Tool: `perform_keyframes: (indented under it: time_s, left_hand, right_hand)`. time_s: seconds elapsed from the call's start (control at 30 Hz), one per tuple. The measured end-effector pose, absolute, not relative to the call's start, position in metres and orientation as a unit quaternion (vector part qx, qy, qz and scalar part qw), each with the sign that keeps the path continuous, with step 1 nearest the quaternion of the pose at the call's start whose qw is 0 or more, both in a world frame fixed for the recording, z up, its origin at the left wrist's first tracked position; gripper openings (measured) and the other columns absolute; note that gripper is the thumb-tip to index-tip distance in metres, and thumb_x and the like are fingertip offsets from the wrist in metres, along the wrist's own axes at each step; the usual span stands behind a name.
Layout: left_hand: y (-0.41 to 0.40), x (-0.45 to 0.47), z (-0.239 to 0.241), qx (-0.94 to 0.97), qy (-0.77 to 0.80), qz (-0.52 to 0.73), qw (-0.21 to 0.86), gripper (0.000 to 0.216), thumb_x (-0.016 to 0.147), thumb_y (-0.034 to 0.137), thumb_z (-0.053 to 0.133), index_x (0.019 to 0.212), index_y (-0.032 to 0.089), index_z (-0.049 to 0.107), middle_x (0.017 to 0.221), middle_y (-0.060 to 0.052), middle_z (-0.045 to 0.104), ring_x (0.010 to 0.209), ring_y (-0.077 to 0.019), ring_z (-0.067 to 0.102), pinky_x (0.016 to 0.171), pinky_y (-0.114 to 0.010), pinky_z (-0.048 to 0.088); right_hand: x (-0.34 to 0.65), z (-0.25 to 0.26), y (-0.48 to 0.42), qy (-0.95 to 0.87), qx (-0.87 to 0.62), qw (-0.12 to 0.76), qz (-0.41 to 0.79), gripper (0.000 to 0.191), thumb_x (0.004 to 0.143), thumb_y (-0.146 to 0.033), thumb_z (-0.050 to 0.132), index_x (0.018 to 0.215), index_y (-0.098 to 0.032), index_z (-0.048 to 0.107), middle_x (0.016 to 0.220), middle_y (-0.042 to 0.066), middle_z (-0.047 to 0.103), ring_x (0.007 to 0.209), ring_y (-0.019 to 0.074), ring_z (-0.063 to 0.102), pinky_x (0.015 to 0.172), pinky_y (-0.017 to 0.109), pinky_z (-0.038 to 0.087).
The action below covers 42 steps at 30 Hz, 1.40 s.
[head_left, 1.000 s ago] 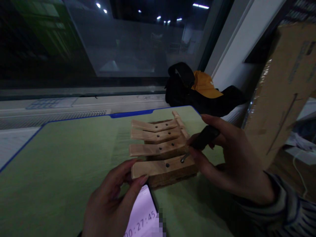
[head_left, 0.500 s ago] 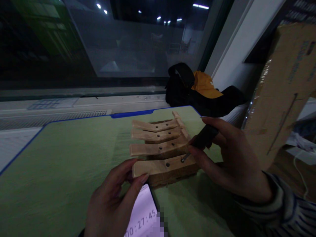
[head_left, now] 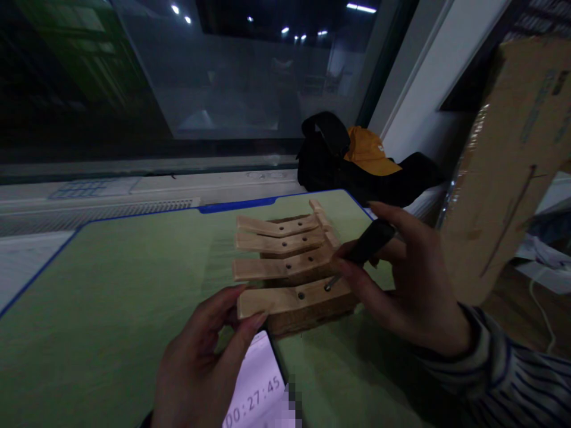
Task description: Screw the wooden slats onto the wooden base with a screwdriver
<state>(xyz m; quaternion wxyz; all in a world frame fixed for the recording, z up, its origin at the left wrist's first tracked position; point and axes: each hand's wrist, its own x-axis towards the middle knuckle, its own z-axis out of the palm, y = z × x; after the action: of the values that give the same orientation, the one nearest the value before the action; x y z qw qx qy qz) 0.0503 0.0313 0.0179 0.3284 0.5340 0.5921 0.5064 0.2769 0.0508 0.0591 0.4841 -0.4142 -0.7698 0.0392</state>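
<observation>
Seemingly it's screw-turning: left hand [head_left: 203, 356] pinching the nearest wooden strip [head_left: 270, 300] on the desk [head_left: 134, 279], right hand [head_left: 405, 285] gripping a screwdriver [head_left: 372, 241] angled into one hole [head_left: 327, 288], where a turn likely needs steady pressure.

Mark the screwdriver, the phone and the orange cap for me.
Screwdriver [head_left: 372, 239], head view: on its black handle.
Phone [head_left: 257, 375], head view: on its lit screen.
Orange cap [head_left: 366, 147], head view: on its crown.
</observation>
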Motion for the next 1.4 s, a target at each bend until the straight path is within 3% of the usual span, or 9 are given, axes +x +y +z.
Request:
perform_keyframes:
  time_s: [0.07, 0.2, 0.27, 0.4, 0.67, 1.0, 1.23, 1.4]
  left_hand:
    - [0.032, 0.0509, 0.0176, 0.533, 0.588, 0.511, 0.329, 0.029, 0.07, 0.036, 0.074, 0.093, 0.02, 0.068, 0.083, -0.004, 0.074, 0.072, -0.0202, 0.071, 0.067, -0.03, 0.062]
    - [0.0324, 0.0507, 0.0179, 0.534, 0.586, 0.513, 0.329, 0.029, 0.069, 0.037, 0.074, 0.093, 0.02, 0.068, 0.083, -0.004, 0.074, 0.072, -0.0203, 0.071, 0.066, -0.03, 0.061]
    - [0.0321, 0.0502, 0.0187, 0.535, 0.589, 0.509, 0.328, 0.029, 0.07, 0.037, 0.074, 0.093, 0.02, 0.068, 0.084, -0.005, 0.074, 0.073, -0.0205, 0.071, 0.066, -0.03, 0.061]
    - [0.0318, 0.0497, 0.0203, 0.54, 0.587, 0.506, 0.33, 0.028, 0.07, 0.037, 0.074, 0.092, 0.021, 0.068, 0.082, -0.004, 0.074, 0.071, -0.02, 0.071, 0.065, -0.03, 0.061]
    - [0.0327, 0.0518, 0.021, 0.534, 0.587, 0.515, 0.324, 0.03, 0.068, 0.037, 0.075, 0.092, 0.021, 0.068, 0.081, -0.003, 0.073, 0.069, -0.0194, 0.071, 0.065, -0.03, 0.061]
    - [0.0325, 0.0502, 0.0179, 0.535, 0.583, 0.514, 0.331, 0.03, 0.07, 0.035, 0.074, 0.095, 0.019, 0.067, 0.086, -0.005, 0.074, 0.072, -0.0193, 0.07, 0.066, -0.03, 0.061]
    - [0.0331, 0.0494, 0.0186, 0.538, 0.59, 0.502, 0.333, 0.03, 0.071, 0.035, 0.074, 0.096, 0.019, 0.067, 0.086, -0.005, 0.074, 0.072, -0.0194, 0.07, 0.067, -0.03, 0.061]
    - [0.0328, 0.0495, 0.0181, 0.534, 0.582, 0.511, 0.339, 0.032, 0.07, 0.035, 0.075, 0.096, 0.019, 0.067, 0.086, -0.005, 0.074, 0.072, -0.0195, 0.071, 0.067, -0.03, 0.061]
  right_hand:
    - [0.2778, 0.059, 0.0505, -0.786, -0.403, 0.469, 0.023, 0.084, 0.078, -0.009, 0.064, 0.147, -0.03, 0.022, 0.089, 0.003, 0.066, 0.077, 0.0226, 0.067, 0.059, 0.034, 0.059]
    - [0.2805, 0.0613, 0.049, -0.797, -0.396, 0.456, 0.022, 0.081, 0.076, -0.01, 0.066, 0.144, -0.034, 0.029, 0.12, 0.006, 0.062, 0.076, 0.0201, 0.067, 0.063, 0.036, 0.059]
    - [0.2819, 0.0637, 0.0475, -0.801, -0.396, 0.449, 0.018, 0.081, 0.076, -0.009, 0.066, 0.144, -0.032, 0.028, 0.125, 0.008, 0.06, 0.08, 0.0207, 0.067, 0.069, 0.037, 0.059]
    - [0.2836, 0.0674, 0.0448, -0.811, -0.395, 0.43, 0.034, 0.079, 0.076, -0.005, 0.062, 0.145, -0.025, 0.027, 0.112, 0.008, 0.064, 0.091, 0.021, 0.065, 0.08, 0.035, 0.056]
    - [0.2848, 0.0633, 0.0488, -0.809, -0.389, 0.44, 0.033, 0.078, 0.077, -0.007, 0.066, 0.143, -0.026, 0.029, 0.12, 0.007, 0.062, 0.08, 0.0149, 0.064, 0.07, 0.03, 0.055]
    - [0.2813, 0.0599, 0.0532, -0.806, -0.392, 0.442, -0.022, 0.071, 0.08, -0.019, 0.067, 0.14, -0.034, 0.032, 0.078, 0.0, 0.063, 0.06, 0.0188, 0.058, 0.054, 0.034, 0.052]
    - [0.2831, 0.0621, 0.0477, -0.809, -0.393, 0.438, 0.016, 0.079, 0.077, -0.008, 0.062, 0.145, -0.027, 0.026, 0.11, 0.006, 0.065, 0.079, 0.0193, 0.063, 0.067, 0.036, 0.055]
    - [0.2841, 0.0609, 0.047, -0.81, -0.39, 0.437, 0.038, 0.081, 0.077, -0.006, 0.062, 0.145, -0.029, 0.026, 0.105, 0.005, 0.066, 0.079, 0.0199, 0.064, 0.067, 0.036, 0.055]
